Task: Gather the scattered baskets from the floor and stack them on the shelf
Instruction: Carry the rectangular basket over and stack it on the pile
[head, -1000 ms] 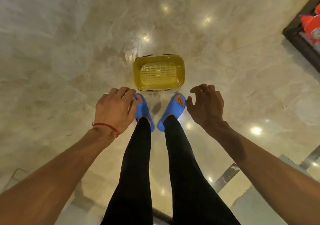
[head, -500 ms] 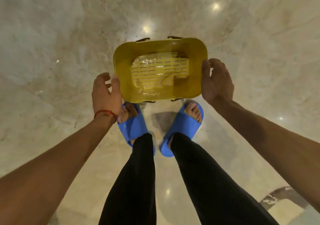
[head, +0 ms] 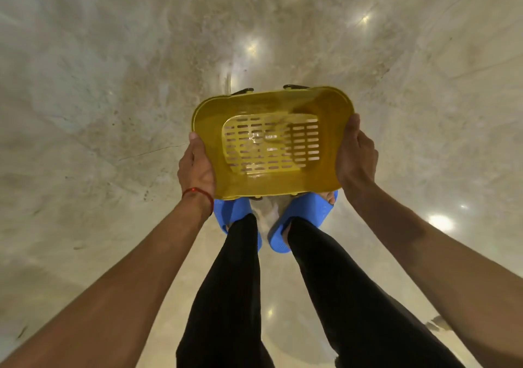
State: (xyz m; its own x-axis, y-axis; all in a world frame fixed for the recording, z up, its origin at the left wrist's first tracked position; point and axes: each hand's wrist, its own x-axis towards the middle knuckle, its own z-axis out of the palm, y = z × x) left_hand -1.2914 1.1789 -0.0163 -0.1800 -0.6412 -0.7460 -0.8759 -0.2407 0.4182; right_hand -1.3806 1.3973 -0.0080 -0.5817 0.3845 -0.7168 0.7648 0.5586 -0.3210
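Note:
A yellow plastic basket (head: 325,112) with a slotted bottom and dark handles folded at its far rim is in the middle of the view, open side toward me. My left hand (head: 195,166) grips its left rim, thumb on the edge, fingers hidden beneath. My right hand (head: 355,155) grips the right rim the same way. The basket covers the toes of my feet, above the floor.
Polished beige marble floor (head: 113,84) spreads all around, with ceiling lights reflected in it. My legs in black trousers and blue slides (head: 305,212) stand directly under the basket. No shelf or other basket is in view.
Both hands went from hovering beside the basket to gripping its two side rims. The basket has come up off the floor toward me and now covers my toes.

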